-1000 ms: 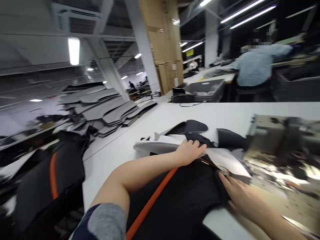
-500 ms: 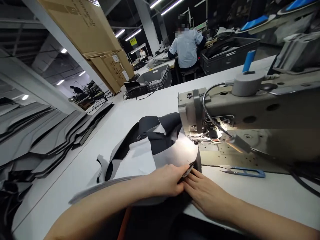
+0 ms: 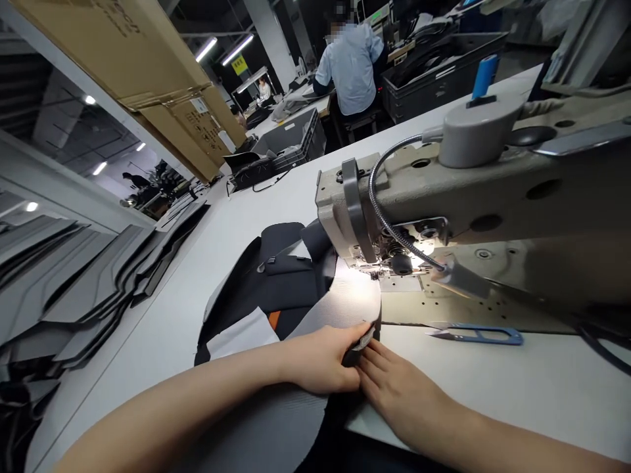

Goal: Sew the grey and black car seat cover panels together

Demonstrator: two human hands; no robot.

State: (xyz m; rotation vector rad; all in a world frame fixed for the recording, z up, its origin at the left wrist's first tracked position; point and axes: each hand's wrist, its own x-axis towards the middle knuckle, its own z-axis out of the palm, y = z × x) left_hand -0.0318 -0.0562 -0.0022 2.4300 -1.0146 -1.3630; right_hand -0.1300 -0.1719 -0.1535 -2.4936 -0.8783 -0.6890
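A black and grey fabric piece point(image 3: 276, 289) lies on the white table point(image 3: 493, 387), its lit grey edge point(image 3: 352, 299) reaching under the sewing machine point(image 3: 473, 197). My left hand point(image 3: 320, 358) is curled and pinches the fabric's near edge between thumb and fingers. My right hand point(image 3: 394, 391) lies beside it with fingers stretched out, fingertips pressing the same edge. Both hands meet just in front of the needle area point(image 3: 377, 272).
Blue thread snips point(image 3: 480, 335) lie on the machine bed to the right. Stacks of grey cut panels point(image 3: 89, 282) fill the left side. Cardboard boxes point(image 3: 162, 79), grey crates point(image 3: 290, 144) and a person in a light blue shirt point(image 3: 350, 62) are at the back.
The view swung from the left stacks to the sewing machine. My hands brought the fabric edge up toward the needle area and now sit together on it; the fabric folded closer to the machine.
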